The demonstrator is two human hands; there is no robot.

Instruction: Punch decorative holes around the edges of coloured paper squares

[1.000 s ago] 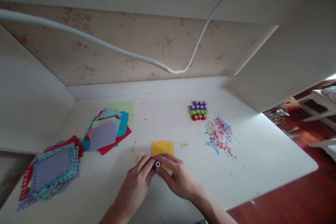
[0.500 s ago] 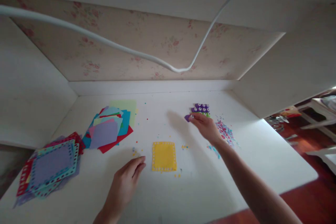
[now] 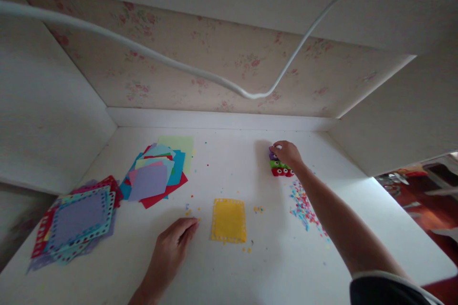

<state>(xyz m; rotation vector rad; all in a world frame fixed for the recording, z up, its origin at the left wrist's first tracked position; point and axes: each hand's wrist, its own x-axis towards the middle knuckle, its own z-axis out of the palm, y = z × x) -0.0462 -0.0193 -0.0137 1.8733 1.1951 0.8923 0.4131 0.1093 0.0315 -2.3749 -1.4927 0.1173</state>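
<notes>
My right hand (image 3: 287, 153) reaches to the back right of the white table, its fingers pinched on a small purple paper punch (image 3: 274, 149) with an eye-like dot. That punch is at a block of similar ones in rows, including green punches (image 3: 275, 164) and red punches (image 3: 278, 172); my fingers hide part of the block. My left hand (image 3: 173, 245) rests on the table near the front, fingers curled closed, nothing visible in them. Just right of it lies a yellow paper square (image 3: 229, 220) with holes along its borders, apart from both hands.
Coloured paper sheets (image 3: 149, 183) lie at the back left. Nearer the left edge is a pile of hole-edged sheets (image 3: 80, 217). Confetti (image 3: 303, 202) is heaped below my right forearm, with stray bits elsewhere. A white cable (image 3: 200, 75) hangs across the upper view.
My right hand has carried the purple punch back and right to the rows. Red punches now show at the front of the block. The view has shifted slightly; my left hand stays in place.
</notes>
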